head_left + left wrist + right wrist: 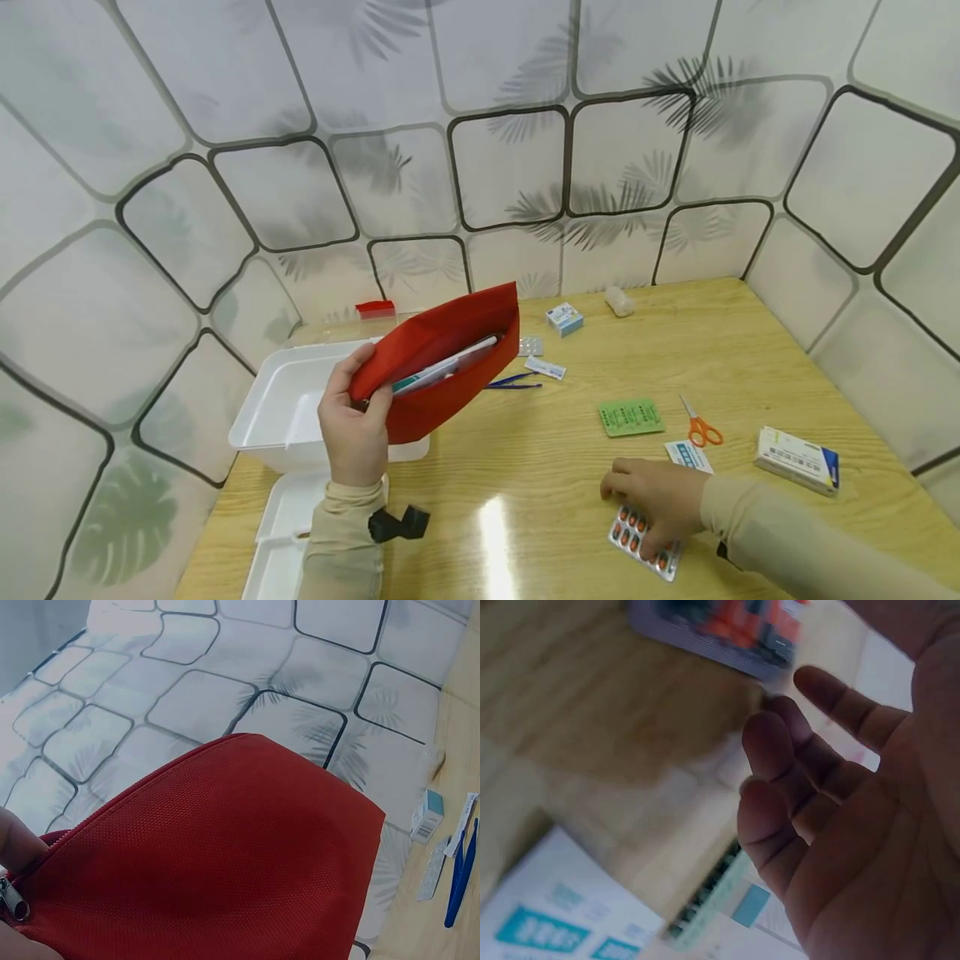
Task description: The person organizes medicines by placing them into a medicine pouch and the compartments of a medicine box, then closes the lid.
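My left hand [356,429] grips one end of a red zip pouch [450,408], thumb at the front and fingers behind. The pouch is held up with its mouth open, and white papers or packets [446,367] show inside. In the left wrist view the metal zipper pull [13,901] sits by the fingers. My right hand [656,500] is low over a blister pack of red and black capsules [630,529], covering part of it. The right wrist view shows the fingers [769,746] loosely bent with nothing between them, and the thumb beside the pack.
At the left stands a white plastic box [285,400] with its lid [281,508]. Scissors [701,425], a green blister pack [630,417], a white-blue packet [688,455] and a medicine box [798,460] lie right. Behind are blue tweezers [516,382], a small carton [564,318] and a roll [618,302].
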The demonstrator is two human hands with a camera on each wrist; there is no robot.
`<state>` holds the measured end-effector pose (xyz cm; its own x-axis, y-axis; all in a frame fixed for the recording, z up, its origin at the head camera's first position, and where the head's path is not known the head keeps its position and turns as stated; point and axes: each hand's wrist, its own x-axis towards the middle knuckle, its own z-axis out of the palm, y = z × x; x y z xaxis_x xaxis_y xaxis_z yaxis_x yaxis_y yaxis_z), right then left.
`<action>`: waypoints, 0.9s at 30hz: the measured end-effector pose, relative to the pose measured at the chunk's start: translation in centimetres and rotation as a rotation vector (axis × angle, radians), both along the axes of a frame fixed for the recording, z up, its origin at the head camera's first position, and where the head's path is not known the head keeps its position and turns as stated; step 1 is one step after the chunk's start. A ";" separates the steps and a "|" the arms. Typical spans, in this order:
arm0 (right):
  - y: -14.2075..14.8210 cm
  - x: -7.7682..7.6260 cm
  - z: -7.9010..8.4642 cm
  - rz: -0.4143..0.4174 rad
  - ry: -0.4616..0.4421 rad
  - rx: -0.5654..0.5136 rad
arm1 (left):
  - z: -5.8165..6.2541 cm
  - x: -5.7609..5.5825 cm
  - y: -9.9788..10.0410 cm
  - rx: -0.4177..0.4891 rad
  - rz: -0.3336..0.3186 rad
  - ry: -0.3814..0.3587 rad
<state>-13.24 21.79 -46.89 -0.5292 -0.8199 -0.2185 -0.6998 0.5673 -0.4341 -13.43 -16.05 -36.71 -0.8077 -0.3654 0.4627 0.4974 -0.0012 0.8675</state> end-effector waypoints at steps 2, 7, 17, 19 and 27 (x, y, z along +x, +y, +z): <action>-0.2 -0.1 -0.2 -0.015 -0.006 0.002 | 0.0 0.0 0.0 0.005 -0.011 0.000; -1.2 -0.9 -0.3 -0.078 -0.012 0.000 | 0.0 0.0 0.1 0.017 -0.028 0.001; -4.1 -3.7 -1.2 -0.106 0.115 -0.056 | -0.3 0.4 0.6 -0.056 -0.032 -0.051; -4.4 -4.0 -1.3 -0.131 0.138 -0.071 | -0.4 0.4 0.8 -0.057 -0.040 -0.061; -4.4 -3.6 -1.1 -0.301 0.332 -0.049 | -0.7 0.5 1.5 -0.113 -0.052 -0.055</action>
